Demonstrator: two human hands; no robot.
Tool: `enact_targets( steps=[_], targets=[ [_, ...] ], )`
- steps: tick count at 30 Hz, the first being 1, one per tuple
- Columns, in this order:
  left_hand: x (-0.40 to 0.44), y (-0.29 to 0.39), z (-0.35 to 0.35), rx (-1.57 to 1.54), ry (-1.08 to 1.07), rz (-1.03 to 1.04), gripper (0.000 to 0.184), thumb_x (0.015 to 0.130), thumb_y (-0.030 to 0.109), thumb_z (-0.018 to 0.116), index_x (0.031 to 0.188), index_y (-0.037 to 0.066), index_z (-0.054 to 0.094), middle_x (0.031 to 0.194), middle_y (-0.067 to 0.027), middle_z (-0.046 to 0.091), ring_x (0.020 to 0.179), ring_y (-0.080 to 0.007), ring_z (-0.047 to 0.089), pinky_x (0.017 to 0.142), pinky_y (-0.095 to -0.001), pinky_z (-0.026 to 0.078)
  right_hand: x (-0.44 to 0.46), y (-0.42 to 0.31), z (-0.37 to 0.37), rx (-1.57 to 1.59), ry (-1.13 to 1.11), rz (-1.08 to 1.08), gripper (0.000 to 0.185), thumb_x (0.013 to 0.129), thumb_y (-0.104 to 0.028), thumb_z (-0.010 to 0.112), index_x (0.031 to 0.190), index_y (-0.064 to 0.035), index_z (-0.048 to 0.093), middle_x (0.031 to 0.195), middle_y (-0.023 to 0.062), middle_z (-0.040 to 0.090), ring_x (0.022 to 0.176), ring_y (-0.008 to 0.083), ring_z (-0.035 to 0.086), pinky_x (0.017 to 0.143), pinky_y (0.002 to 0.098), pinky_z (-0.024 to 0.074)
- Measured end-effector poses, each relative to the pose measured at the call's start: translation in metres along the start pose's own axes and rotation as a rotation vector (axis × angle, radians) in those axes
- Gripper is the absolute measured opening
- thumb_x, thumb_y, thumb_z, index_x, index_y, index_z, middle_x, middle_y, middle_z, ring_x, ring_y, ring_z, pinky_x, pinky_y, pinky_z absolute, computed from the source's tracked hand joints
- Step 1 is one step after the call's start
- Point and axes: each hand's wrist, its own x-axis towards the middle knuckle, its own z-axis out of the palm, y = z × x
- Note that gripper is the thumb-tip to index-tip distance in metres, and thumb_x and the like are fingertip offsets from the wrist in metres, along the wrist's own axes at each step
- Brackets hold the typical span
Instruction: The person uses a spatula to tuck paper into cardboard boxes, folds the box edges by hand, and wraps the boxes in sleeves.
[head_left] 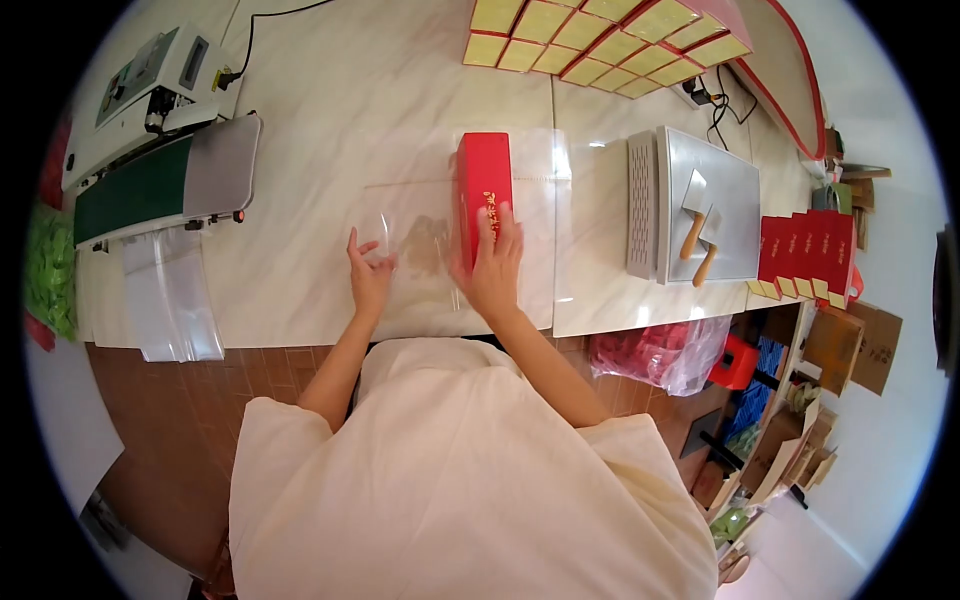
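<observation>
A long red box (484,160) with gold lettering lies lengthwise on a sheet of clear plastic film (425,205) in the middle of the table. My right hand (492,270) is over the box's near end, fingers on its top and thumb along its left side. Left of the box, my left hand (369,277) is at the film's left edge with its fingers apart. Part of that edge stands up in a shiny fold by the fingertips; whether they touch it I cannot tell.
A machine with a green belt (140,195) stands at the left, with clear plastic sleeves (175,290) hanging over the table edge. To the right, two wooden-handled scrapers (692,235) lie on a metal hot plate (735,170). Stacked boxes (600,45) stand behind; red boxes (805,250) lie far right.
</observation>
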Motion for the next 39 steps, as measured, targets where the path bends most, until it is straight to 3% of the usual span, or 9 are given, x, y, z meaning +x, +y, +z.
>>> enact_targets(
  steps=[2, 7, 14, 23, 26, 28, 31, 34, 39],
  targets=[
    [-0.004, 0.000, -0.002, -0.023, -0.110, 0.054, 0.077, 0.087, 0.000, 0.066, 0.151, 0.013, 0.027, 0.100, -0.0096, 0.062, 0.069, -0.0142, 0.059, 0.066, -0.0276, 0.052, -0.017, -0.012, -0.012, 0.260, -0.142, -0.179, 0.084, 0.072, -0.015, 0.078, 0.145, -0.0044, 0.037, 0.148, 0.0263, 0.032, 0.131, 0.0456, 0.038, 0.109, 0.0537, 0.0334],
    [0.007, 0.029, -0.008, 0.048, -0.329, 0.052, 0.062, 0.091, 0.006, 0.063, 0.147, 0.013, 0.037, 0.088, -0.0065, 0.063, 0.066, -0.0121, 0.058, 0.063, -0.0278, 0.050, -0.067, -0.030, 0.002, 0.436, -0.474, -0.254, 0.097, 0.068, -0.017, 0.083, 0.150, -0.0117, 0.030, 0.152, 0.0225, 0.026, 0.132, 0.0429, 0.038, 0.107, 0.0479, 0.0391],
    [0.014, 0.084, -0.004, 0.156, -0.334, 0.035, 0.058, 0.093, 0.014, 0.060, 0.146, 0.014, 0.035, 0.076, -0.0053, 0.063, 0.060, -0.0123, 0.056, 0.056, -0.0266, 0.046, -0.069, -0.033, -0.004, 0.335, -0.507, -0.192, 0.113, 0.064, -0.026, 0.087, 0.154, -0.0125, 0.020, 0.154, 0.0244, 0.019, 0.135, 0.0447, 0.033, 0.108, 0.0491, 0.0387],
    [0.012, 0.124, 0.006, 0.015, -0.481, -0.089, 0.067, 0.094, 0.011, 0.058, 0.150, 0.014, 0.023, 0.072, -0.0045, 0.060, 0.046, -0.0097, 0.051, 0.039, -0.0252, 0.040, -0.083, -0.030, 0.024, 0.327, -0.169, -0.218, 0.072, 0.081, 0.003, 0.058, 0.148, -0.0076, 0.032, 0.150, 0.0292, 0.025, 0.121, 0.0445, 0.048, 0.102, 0.0478, 0.0439],
    [0.015, 0.125, 0.008, 0.068, -0.506, -0.045, 0.067, 0.093, 0.011, 0.057, 0.151, 0.014, 0.023, 0.073, -0.0044, 0.061, 0.047, -0.0099, 0.052, 0.040, -0.0253, 0.041, -0.078, -0.033, 0.012, 0.470, -0.117, -0.088, 0.064, 0.080, 0.001, 0.059, 0.141, -0.0050, 0.040, 0.135, 0.0229, 0.044, 0.112, 0.0373, 0.055, 0.089, 0.0435, 0.0503],
    [0.022, 0.126, 0.007, 0.126, -0.506, -0.014, 0.067, 0.093, 0.010, 0.056, 0.151, 0.014, 0.024, 0.073, -0.0042, 0.061, 0.049, -0.0098, 0.052, 0.040, -0.0255, 0.041, -0.081, -0.029, -0.001, 0.419, -0.439, -0.061, 0.043, 0.081, 0.000, 0.059, 0.122, -0.0031, 0.050, 0.107, 0.0143, 0.056, 0.096, 0.0295, 0.060, 0.073, 0.0393, 0.0520],
    [0.039, 0.133, 0.008, 0.203, -0.474, 0.053, 0.064, 0.093, 0.009, 0.055, 0.150, 0.013, 0.026, 0.072, -0.0030, 0.058, 0.051, -0.0085, 0.051, 0.041, -0.0244, 0.040, -0.088, -0.024, -0.004, 0.529, -0.269, -0.037, 0.019, 0.084, -0.005, 0.060, 0.101, -0.0045, 0.053, 0.084, 0.0093, 0.054, 0.078, 0.0267, 0.060, 0.061, 0.0377, 0.0496],
    [0.075, 0.130, 0.009, 0.218, -0.397, 0.100, 0.060, 0.094, 0.009, 0.054, 0.149, 0.012, 0.030, 0.071, -0.0015, 0.056, 0.052, -0.0070, 0.049, 0.042, -0.0228, 0.039, -0.090, -0.022, -0.021, 0.469, -0.244, 0.033, 0.010, 0.087, -0.009, 0.062, 0.090, -0.0052, 0.053, 0.078, 0.0093, 0.056, 0.067, 0.0283, 0.060, 0.056, 0.0379, 0.0488],
    [0.120, 0.165, 0.033, 0.290, -0.299, 0.210, 0.057, 0.094, 0.010, 0.054, 0.147, 0.012, 0.034, 0.071, -0.0008, 0.057, 0.057, -0.0067, 0.050, 0.046, -0.0226, 0.040, -0.093, -0.017, -0.038, 0.435, -0.072, 0.183, 0.015, 0.088, -0.014, 0.067, 0.083, -0.0062, 0.054, 0.069, 0.0088, 0.057, 0.058, 0.0297, 0.059, 0.051, 0.0394, 0.0464]
  ],
)
